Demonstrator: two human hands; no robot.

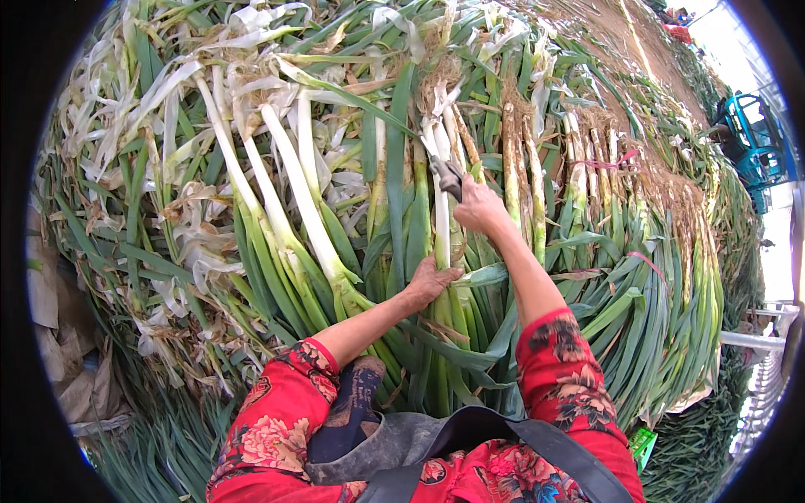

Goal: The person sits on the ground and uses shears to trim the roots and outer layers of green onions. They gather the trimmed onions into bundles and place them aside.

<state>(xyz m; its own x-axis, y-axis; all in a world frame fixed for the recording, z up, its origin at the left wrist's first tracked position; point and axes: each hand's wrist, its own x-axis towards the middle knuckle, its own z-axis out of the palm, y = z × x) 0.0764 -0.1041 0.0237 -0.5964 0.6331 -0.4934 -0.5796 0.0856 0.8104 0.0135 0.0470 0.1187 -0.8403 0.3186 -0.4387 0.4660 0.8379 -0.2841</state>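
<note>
My left hand is closed around a peeled leek, low down where its white shank turns green. Higher up, my right hand holds a small metal cutting tool, apparently shears. Its blades lie over the white shanks, just below the brown roots. To the left, several clean white leeks lie side by side with their green leaves towards me. Soil-stained, unpeeled leeks lie to the right of my right hand.
Bundled leeks with pink ties lie at the right. Stripped skins and leaves cover the pile at the left. Beyond are a teal plastic item and a metal rail. A green crate corner shows low on the right.
</note>
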